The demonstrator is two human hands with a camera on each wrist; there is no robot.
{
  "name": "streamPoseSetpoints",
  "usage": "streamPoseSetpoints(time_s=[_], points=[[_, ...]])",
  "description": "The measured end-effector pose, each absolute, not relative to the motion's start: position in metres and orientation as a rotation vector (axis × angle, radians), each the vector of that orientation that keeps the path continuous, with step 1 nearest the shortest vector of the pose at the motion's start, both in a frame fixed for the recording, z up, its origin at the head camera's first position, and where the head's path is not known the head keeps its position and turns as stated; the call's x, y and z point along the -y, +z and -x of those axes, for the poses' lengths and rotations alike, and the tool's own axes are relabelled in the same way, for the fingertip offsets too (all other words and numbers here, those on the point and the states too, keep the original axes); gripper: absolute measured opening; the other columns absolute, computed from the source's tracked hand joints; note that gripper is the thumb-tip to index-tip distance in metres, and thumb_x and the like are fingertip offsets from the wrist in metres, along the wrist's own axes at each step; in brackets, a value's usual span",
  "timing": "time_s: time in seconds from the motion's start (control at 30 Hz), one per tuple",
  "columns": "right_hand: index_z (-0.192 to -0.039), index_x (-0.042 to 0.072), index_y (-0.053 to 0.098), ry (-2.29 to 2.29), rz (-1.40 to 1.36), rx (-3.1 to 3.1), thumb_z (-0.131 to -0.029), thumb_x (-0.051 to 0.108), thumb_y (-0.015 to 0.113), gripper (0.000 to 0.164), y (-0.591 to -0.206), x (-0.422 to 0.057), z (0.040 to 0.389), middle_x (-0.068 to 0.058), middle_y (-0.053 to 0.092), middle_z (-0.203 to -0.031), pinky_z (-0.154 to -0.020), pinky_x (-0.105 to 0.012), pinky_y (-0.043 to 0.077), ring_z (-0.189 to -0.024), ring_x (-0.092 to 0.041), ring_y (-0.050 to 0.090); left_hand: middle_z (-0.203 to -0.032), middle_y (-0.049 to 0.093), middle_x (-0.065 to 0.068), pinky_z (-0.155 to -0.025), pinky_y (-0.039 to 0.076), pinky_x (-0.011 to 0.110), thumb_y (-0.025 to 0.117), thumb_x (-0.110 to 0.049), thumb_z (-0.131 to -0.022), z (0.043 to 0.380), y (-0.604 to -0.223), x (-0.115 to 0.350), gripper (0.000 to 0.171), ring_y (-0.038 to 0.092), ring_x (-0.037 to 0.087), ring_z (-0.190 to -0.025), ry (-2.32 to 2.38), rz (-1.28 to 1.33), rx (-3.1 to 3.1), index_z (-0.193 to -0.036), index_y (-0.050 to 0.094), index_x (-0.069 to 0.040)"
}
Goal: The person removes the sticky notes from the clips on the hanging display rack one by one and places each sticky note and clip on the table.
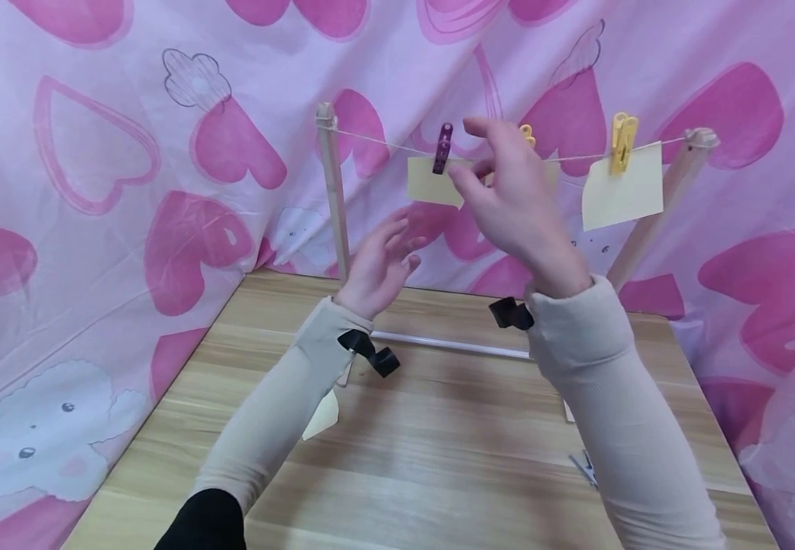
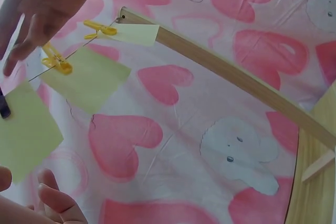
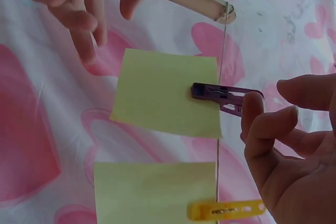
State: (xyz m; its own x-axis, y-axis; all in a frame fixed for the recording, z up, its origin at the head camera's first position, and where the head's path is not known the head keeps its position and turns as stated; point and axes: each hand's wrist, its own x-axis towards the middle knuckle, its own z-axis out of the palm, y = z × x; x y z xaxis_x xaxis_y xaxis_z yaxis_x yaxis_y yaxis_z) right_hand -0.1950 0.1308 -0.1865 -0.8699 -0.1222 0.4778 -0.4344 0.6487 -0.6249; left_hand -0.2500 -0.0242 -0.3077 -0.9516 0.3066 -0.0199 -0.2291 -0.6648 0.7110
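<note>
A purple clothespin (image 1: 443, 149) clips a pale yellow paper note (image 1: 428, 182) to a thin string (image 1: 376, 141). Just right of the clothespin is my right hand (image 1: 517, 198), thumb and fingers spread apart; in the right wrist view its fingertips are close to the clothespin's handles, with nothing pinched. My left hand (image 1: 379, 263) hovers below and left of the note, fingers loosely bent and holding nothing. Further along the string, a yellow clothespin (image 3: 226, 210) holds a second note (image 3: 152, 190), partly behind my right hand in the head view. Another yellow clothespin (image 1: 622, 143) holds a third note (image 1: 624, 187).
Wooden posts (image 1: 333, 191) (image 1: 665, 202) carry the string's ends, and a pale rod (image 1: 452, 345) runs low between them. On the wooden table (image 1: 424, 458) lie another note (image 1: 321, 416), partly under my left sleeve, and a small grey object (image 1: 584, 467). A heart-patterned cloth (image 1: 115, 305) hangs behind.
</note>
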Motion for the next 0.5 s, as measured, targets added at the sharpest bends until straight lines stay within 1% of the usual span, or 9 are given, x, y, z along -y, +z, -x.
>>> streamPoseSetpoints(time_s=[0.13, 0.3, 0.4, 0.5], points=[[-0.144, 0.01, 0.04, 1.093, -0.424, 2.492, -0.096, 0.02, 0.055, 0.051, -0.185, -0.125, 0.205, -0.003, 0.046, -0.144, -0.075, -0.025, 0.049, -0.09, -0.016, 0.061, -0.111, 0.062, -0.005, -0.069, 0.034, 0.022, 0.045, -0.018, -0.102, 0.251, -0.304, 0.016, 0.015, 0.052, 0.015, -0.092, 2.623, -0.168, -1.092, -0.104, 0.059, -0.022], [-0.143, 0.009, 0.04, 1.113, -0.417, 2.483, -0.096, 0.018, 0.055, 0.05, -0.187, -0.123, 0.213, -0.003, 0.046, -0.144, -0.072, -0.022, 0.049, -0.085, -0.016, 0.059, -0.105, 0.066, -0.006, -0.07, 0.034, 0.023, 0.047, -0.022, -0.102, 0.253, -0.301, 0.007, 0.013, 0.05, 0.018, -0.099, 2.624, -0.188, -1.077, -0.096, 0.059, -0.022], [-0.144, 0.01, 0.04, 1.115, -0.405, 2.485, -0.097, 0.02, 0.054, 0.05, -0.187, -0.122, 0.215, -0.002, 0.047, -0.144, -0.072, -0.022, 0.048, -0.085, -0.016, 0.057, -0.108, 0.064, -0.006, -0.071, 0.033, 0.023, 0.047, -0.022, -0.102, 0.255, -0.3, 0.006, 0.013, 0.05, 0.017, -0.1, 2.626, -0.198, -1.073, -0.097, 0.059, -0.023], [-0.143, 0.012, 0.041, 1.12, -0.402, 2.483, -0.097, 0.022, 0.054, 0.049, -0.186, -0.121, 0.217, -0.002, 0.048, -0.143, -0.071, -0.024, 0.047, -0.085, -0.018, 0.056, -0.114, 0.061, -0.005, -0.07, 0.032, 0.022, 0.047, -0.021, -0.102, 0.256, -0.298, 0.006, 0.011, 0.05, 0.016, -0.096, 2.636, -0.185, -1.064, -0.098, 0.057, -0.023]])
